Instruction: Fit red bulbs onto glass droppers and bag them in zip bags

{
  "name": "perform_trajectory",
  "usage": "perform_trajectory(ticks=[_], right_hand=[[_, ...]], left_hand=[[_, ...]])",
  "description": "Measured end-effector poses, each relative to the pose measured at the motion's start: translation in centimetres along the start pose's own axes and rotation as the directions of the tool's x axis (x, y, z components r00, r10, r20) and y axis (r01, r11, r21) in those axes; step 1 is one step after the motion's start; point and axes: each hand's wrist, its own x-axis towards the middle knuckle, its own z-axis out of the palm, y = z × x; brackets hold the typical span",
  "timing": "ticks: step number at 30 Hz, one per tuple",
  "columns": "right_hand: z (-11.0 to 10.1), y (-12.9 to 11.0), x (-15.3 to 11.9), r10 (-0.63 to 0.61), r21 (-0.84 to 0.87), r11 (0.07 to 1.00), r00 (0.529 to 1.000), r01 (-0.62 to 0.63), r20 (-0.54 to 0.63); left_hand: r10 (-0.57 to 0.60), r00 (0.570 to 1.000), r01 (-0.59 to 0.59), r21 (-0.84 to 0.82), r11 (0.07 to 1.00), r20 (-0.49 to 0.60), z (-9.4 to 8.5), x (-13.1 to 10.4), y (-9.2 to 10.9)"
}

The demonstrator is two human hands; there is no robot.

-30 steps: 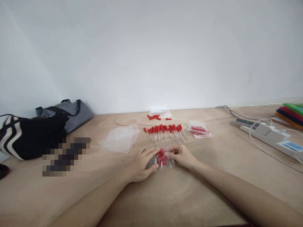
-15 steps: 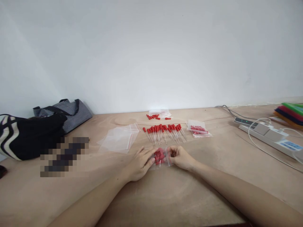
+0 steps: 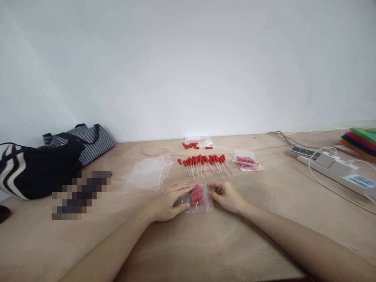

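Observation:
A clear zip bag (image 3: 197, 196) with several red bulbs inside lies on the table between my hands, its red-lined edge to the right. My left hand (image 3: 174, 201) holds the bag's left end, thumb below and fingers above. The fingertips of my right hand (image 3: 225, 196) pinch the red-lined edge. Just beyond, several droppers (image 3: 202, 164) with red bulbs and clear stems lie in a row. Flat bags (image 3: 149, 171) are spread at their left. Filled bags (image 3: 247, 160) are stacked at their right.
Loose red bulbs (image 3: 189, 145) and small clear pieces (image 3: 205, 142) lie near the wall. On the left are a black bag (image 3: 49, 168), a striped bag (image 3: 96, 145) and a pixelated dark object (image 3: 82, 195). A power strip (image 3: 331, 170) with cables and coloured folders (image 3: 362, 141) are at right.
My left hand has shifted slightly left, and its fingers cover less of the bag. The bag lies flatter, with the red bulbs more visible. My right hand has barely moved.

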Motion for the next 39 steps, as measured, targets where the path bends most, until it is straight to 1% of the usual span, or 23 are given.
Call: perform_trajectory(ticks=[1,4,7,11,15,17,21,25,28,30,32,35,37,38,39], right_hand=[[0.0,0.0,0.0,-0.006,-0.005,1.0,1.0,0.006,-0.002],[0.1,-0.3,-0.2,-0.097,-0.049,0.994,0.994,0.099,0.047],[0.1,-0.7,-0.5,-0.124,-0.085,0.988,0.99,0.129,0.065],[0.2,-0.7,-0.5,-0.101,-0.048,0.993,0.991,0.105,0.088],[0.6,-0.3,-0.2,-0.022,0.007,1.0,1.0,0.021,0.015],[0.8,-0.3,-0.1,-0.02,0.01,1.0,1.0,0.02,-0.006],[1.0,-0.4,-0.2,-0.021,-0.034,0.999,0.999,0.02,-0.029],[0.9,-0.5,-0.2,-0.033,-0.032,0.999,0.999,0.033,0.008],[0.6,-0.3,0.0,-0.066,0.027,0.998,0.995,0.064,0.081],[0.1,0.1,0.2,-0.076,0.066,0.995,0.992,0.069,0.101],[-0.5,0.6,0.3,-0.069,0.071,0.995,0.996,0.064,0.065],[-1.5,1.3,0.4,-0.045,0.011,0.999,0.997,0.046,-0.069],[-2.0,1.4,0.3,-0.061,-0.043,0.998,0.987,0.056,-0.146],[-2.1,1.4,0.2,-0.086,-0.071,0.995,0.984,0.075,-0.158],[-2.2,1.3,0.1,-0.12,-0.099,0.989,0.982,0.106,-0.145]], left_hand=[[0.002,1.0,-0.002,-0.005,1.0,-0.002,0.0,0.0,-0.1],[0.008,1.0,-0.008,-0.017,1.0,-0.015,0.1,0.1,0.0],[-0.007,1.0,0.006,-0.038,0.999,-0.019,0.3,0.2,0.3],[-0.021,1.0,0.021,-0.035,0.999,-0.016,0.4,0.3,0.4],[-0.017,1.0,0.017,-0.016,1.0,-0.011,0.6,0.3,0.3],[-0.012,1.0,0.012,-0.019,1.0,-0.006,0.6,0.3,0.4],[-0.001,1.0,0.0,-0.035,0.999,-0.013,0.4,0.4,0.7],[0.002,1.0,-0.002,-0.035,0.999,-0.01,0.4,0.3,0.8],[0.001,1.0,-0.001,-0.031,1.0,-0.002,0.3,0.3,0.7],[0.009,1.0,-0.009,-0.023,1.0,0.021,0.0,0.3,0.5],[0.039,0.998,-0.04,0.007,0.999,0.05,-0.5,0.2,0.3],[0.097,0.993,-0.102,0.083,0.991,0.064,-1.3,0.1,-0.3],[0.116,0.991,-0.125,0.13,0.984,0.072,-1.8,0.1,-0.8],[0.12,0.99,-0.131,0.153,0.98,0.078,-1.9,0.1,-1.1],[0.125,0.989,-0.137,0.179,0.974,0.075,-2.0,0.1,-1.4]])
